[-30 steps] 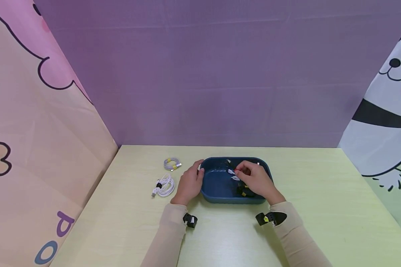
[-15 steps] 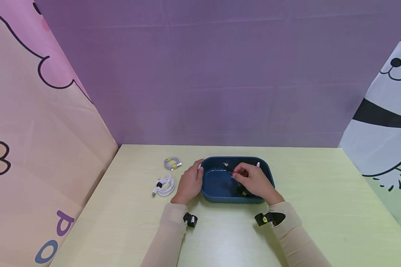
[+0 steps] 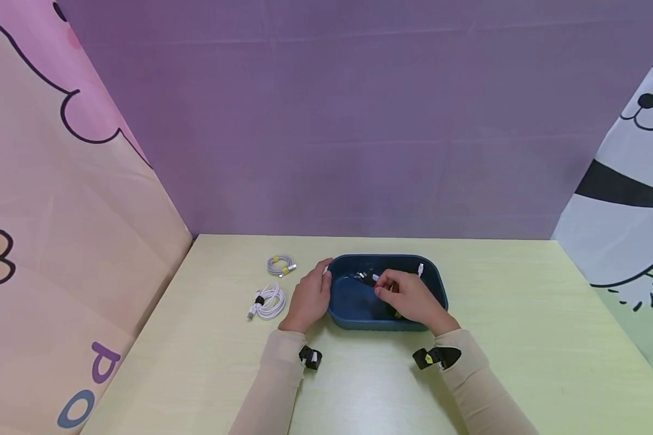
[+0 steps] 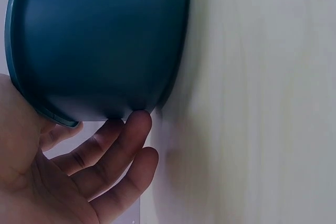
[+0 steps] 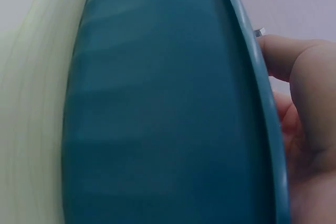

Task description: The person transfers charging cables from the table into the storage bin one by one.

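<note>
In the head view my left hand (image 3: 308,296) grips the left end of a dark blue plastic bin (image 3: 354,323). The left wrist view has its thumb at the rim and its fingertips (image 4: 139,121) against the outer wall. My right hand (image 3: 410,296) reaches over the bin with thumb and forefinger pinching a cable, mostly hidden behind the fingers. A metal plug tip (image 5: 260,32) shows past the fingertips in the right wrist view. Close by in the bin lies a black cable end (image 3: 366,278). A white plug (image 3: 421,269) stands at the back right of the bin.
Left of the bin on the light wood table (image 3: 359,386) lie two coiled cables: a grey one with yellow ties (image 3: 280,266) and a white one with a black tie (image 3: 267,302). A purple backdrop (image 3: 326,121) rises behind the table.
My right hand has shifted a little to the left inside the bin. The black cable end there has moved left and lower. My left hand keeps its place on the rim.
</note>
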### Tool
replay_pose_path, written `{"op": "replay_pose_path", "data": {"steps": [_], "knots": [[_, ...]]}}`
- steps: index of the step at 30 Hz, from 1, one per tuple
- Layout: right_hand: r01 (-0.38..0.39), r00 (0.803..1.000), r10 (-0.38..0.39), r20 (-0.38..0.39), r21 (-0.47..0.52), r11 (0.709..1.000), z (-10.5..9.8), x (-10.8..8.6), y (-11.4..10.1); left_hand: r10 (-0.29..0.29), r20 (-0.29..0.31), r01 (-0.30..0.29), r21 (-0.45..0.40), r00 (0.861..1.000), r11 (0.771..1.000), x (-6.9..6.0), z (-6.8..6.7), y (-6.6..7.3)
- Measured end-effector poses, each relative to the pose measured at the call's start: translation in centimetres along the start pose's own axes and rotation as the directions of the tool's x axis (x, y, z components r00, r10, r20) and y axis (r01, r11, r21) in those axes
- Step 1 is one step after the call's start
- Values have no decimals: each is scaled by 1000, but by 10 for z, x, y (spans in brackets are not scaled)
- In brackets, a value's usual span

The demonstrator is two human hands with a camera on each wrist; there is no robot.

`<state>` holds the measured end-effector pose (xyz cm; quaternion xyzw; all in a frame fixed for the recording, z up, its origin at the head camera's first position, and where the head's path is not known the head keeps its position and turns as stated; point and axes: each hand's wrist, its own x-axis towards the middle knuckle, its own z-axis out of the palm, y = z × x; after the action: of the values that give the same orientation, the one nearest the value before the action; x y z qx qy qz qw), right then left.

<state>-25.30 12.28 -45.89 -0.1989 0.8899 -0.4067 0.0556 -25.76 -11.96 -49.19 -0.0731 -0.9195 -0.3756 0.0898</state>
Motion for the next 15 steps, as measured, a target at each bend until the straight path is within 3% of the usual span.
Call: {"op": "replay_pose_path", "data": {"steps": [15], "knots": [[12,997,-6,80,-70,998,8,1,-4,-14,8,14,6,1000,1000,0,0,0]]}}
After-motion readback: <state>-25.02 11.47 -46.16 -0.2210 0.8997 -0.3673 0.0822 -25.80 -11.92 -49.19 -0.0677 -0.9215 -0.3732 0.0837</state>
